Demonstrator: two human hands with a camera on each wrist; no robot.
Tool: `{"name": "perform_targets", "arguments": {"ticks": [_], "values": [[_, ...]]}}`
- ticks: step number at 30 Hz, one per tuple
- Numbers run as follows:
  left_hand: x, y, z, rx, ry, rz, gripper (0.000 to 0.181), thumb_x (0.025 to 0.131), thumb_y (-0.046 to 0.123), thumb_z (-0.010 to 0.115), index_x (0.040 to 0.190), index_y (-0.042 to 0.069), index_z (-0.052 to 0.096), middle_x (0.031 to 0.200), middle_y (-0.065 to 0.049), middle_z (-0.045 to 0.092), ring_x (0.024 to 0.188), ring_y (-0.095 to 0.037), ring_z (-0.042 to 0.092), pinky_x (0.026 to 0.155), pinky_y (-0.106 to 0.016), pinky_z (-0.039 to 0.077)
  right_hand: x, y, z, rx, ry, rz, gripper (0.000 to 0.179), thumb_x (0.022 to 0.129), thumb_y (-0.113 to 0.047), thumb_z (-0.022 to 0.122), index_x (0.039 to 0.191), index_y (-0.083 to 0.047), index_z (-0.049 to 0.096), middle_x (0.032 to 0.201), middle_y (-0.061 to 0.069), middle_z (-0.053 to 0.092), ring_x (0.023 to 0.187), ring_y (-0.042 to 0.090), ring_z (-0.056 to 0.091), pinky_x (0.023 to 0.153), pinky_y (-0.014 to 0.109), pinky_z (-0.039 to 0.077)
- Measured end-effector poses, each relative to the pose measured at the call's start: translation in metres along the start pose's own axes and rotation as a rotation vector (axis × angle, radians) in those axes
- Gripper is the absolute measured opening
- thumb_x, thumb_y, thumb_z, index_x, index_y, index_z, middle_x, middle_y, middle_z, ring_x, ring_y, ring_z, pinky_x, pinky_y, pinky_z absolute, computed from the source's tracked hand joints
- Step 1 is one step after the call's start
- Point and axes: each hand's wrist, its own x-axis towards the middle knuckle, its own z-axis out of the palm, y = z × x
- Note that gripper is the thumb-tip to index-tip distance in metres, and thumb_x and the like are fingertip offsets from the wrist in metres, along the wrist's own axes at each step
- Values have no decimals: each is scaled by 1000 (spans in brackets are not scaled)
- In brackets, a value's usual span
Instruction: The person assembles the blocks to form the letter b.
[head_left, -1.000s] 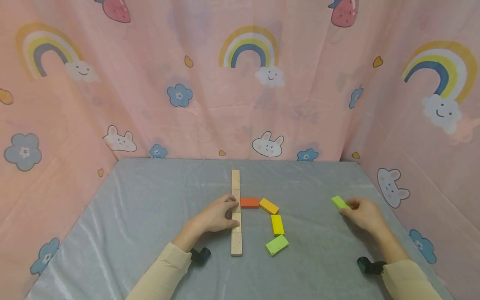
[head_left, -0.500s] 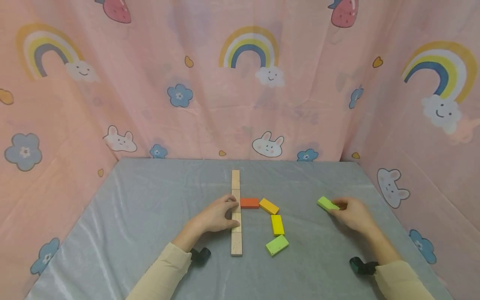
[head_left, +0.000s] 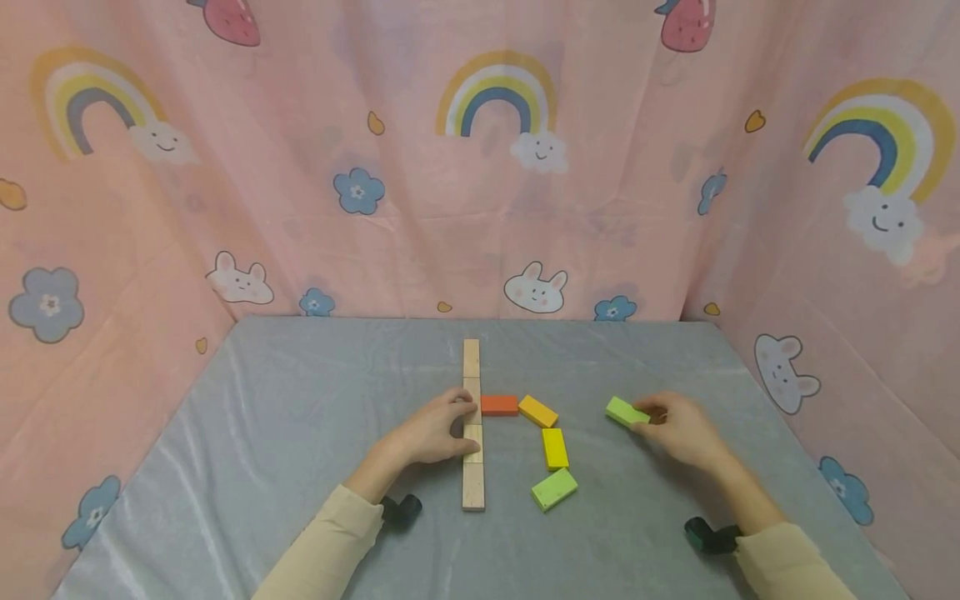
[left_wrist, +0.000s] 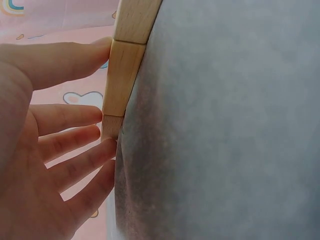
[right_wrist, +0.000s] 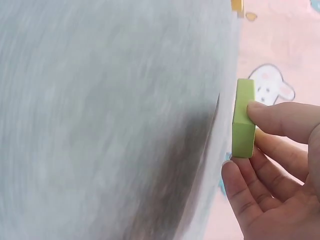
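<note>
My right hand (head_left: 688,432) pinches a light green wooden block (head_left: 622,411) by one end, right of the coloured blocks. In the right wrist view, the thumb (right_wrist: 280,120) presses on one face of that block, and fingers lie behind it. My left hand (head_left: 431,429) rests its fingertips and thumb on a straight line of plain wooden blocks (head_left: 472,486). The left wrist view shows the fingers (left_wrist: 70,117) spread and nearly straight at the wood. A red-orange block (head_left: 499,406) extends right from the line. An orange block (head_left: 538,412), a yellow block (head_left: 555,449) and another green block (head_left: 555,489) curve round after it.
Grey cloth covers the table (head_left: 337,367). A pink patterned curtain (head_left: 480,217) hangs along its back and sides. Dark wrist-worn devices, one on the left (head_left: 402,512) and one on the right (head_left: 710,536), stick out below the forearms.
My right hand has moved left with the light green block, toward the curve of coloured blocks. The left hand and the laid blocks have stayed in place.
</note>
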Motion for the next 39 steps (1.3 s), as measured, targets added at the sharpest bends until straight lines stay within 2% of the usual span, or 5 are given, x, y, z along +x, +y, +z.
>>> {"name": "perform_targets", "arguments": {"ticks": [12,24,31,39], "values": [[0,1,-1,-2,-4,4,64,91,32,77,144,3,55,148,-6,45,134,-27,47,109,-47,41,0,-31,12,27,-50,-22,32,90,-13,75,118,2,70,111,12,67,98,29,63,84,49,55],[1,1,-1,27,-17,-1,64,92,33,77,144,4,55,148,-6,46,134,-26,48,108,-46,42,-2,-58,20,38,-75,-95,28,88,-9,77,114,-1,72,107,7,67,98,26,62,87,48,55],[1,3,0,69,-17,2,59,92,34,76,140,5,59,144,-4,48,127,-22,52,106,-42,45,-4,-68,27,42,-77,-177,26,87,-8,79,111,-3,74,103,2,67,96,22,62,85,44,55],[-4,6,0,94,-11,10,54,94,33,74,138,5,61,144,-5,50,127,-22,53,105,-42,46,-7,-77,34,52,-113,-190,25,88,-10,79,112,-7,74,106,-1,66,96,19,61,84,39,55]]}}
